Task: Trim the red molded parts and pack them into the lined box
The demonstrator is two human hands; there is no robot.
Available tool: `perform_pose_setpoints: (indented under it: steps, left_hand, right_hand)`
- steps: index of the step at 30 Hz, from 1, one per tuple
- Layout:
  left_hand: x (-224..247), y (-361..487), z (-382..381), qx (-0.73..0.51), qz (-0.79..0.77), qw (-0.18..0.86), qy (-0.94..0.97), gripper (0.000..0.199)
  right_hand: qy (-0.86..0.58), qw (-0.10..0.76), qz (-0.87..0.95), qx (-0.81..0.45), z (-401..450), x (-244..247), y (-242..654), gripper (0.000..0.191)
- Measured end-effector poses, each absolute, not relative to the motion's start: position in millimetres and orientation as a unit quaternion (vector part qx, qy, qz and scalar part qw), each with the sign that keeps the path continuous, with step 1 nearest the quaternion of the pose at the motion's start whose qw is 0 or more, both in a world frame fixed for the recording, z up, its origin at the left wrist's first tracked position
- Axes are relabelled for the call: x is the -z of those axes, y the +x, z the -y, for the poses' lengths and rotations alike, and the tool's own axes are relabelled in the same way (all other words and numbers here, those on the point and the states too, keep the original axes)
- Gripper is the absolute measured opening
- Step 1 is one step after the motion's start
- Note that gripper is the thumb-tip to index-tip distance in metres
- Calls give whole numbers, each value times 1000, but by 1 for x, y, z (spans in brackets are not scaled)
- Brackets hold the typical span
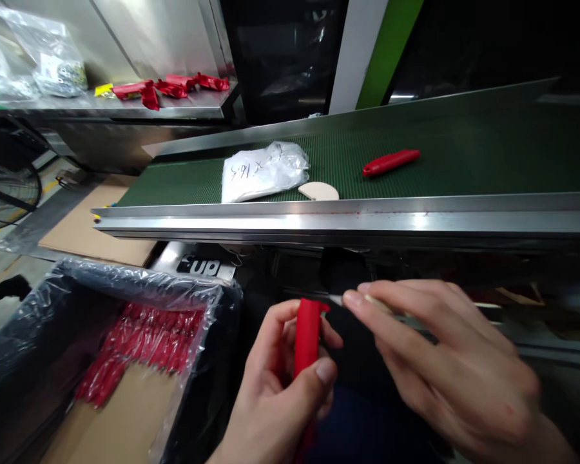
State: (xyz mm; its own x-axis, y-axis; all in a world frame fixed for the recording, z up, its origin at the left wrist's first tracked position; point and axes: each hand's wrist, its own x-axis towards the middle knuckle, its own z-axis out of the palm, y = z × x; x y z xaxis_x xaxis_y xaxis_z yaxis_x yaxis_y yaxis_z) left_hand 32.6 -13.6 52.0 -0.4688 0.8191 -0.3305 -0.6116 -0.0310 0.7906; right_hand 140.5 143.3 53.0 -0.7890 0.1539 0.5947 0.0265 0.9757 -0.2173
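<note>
Far left: black plastic-lined bin (29,348) held rows of glossy red pieces (159,332). Midway, in front of the green ribbed conveyor belt (336,154), left hand (275,386) was curled closed around a long red plastic part (308,332), roughly upright. Rightward, right hand (454,361) pinched a slim pointed tool (337,299), tip near the part's top.

Bare left grip (280,386), short thumbnail (325,369); bare right grip (444,354), small mark (509,409) on back; dark blue clothing (362,425) below.
</note>
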Motion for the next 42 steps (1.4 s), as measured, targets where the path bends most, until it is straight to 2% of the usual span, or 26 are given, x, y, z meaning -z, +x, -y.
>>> perform_pose_setpoints:
  steps: [3,7,13,23,28,31,35,39,42]
  left_hand:
    - [-50,33,17,-708,-432,547,109,31]
    - [-45,32,17,-715,-365,590,85,28]
    - [-35,32,13,-746,-265,598,129,28]
    - [-38,34,16,-727,-303,605,116,30]
    - [-31,40,18,-723,-210,639,159,37]
    - [-26,38,17,-726,-173,648,151,33]
    - [-23,34,18,-716,-134,676,111,42]
    - [-27,28,23,-666,-181,720,71,44]
    - [-32,22,24,-640,-210,736,62,41]
  right_hand:
    - [-86,347,927,-111,-150,-56,144,42]
    - [-61,317,932,-166,-143,-60,147,37]
    - [-54,309,929,-197,-128,-59,145,37]
    - [-43,319,924,-208,-133,-51,145,39]
    - [-112,353,902,-223,-144,-43,150,44]
    - [-62,331,915,-221,-146,-51,153,40]
    - [-4,312,929,-200,-146,-62,150,31]
    - [7,316,931,-183,-147,-64,145,23]
    - [7,321,932,-168,-146,-63,145,24]
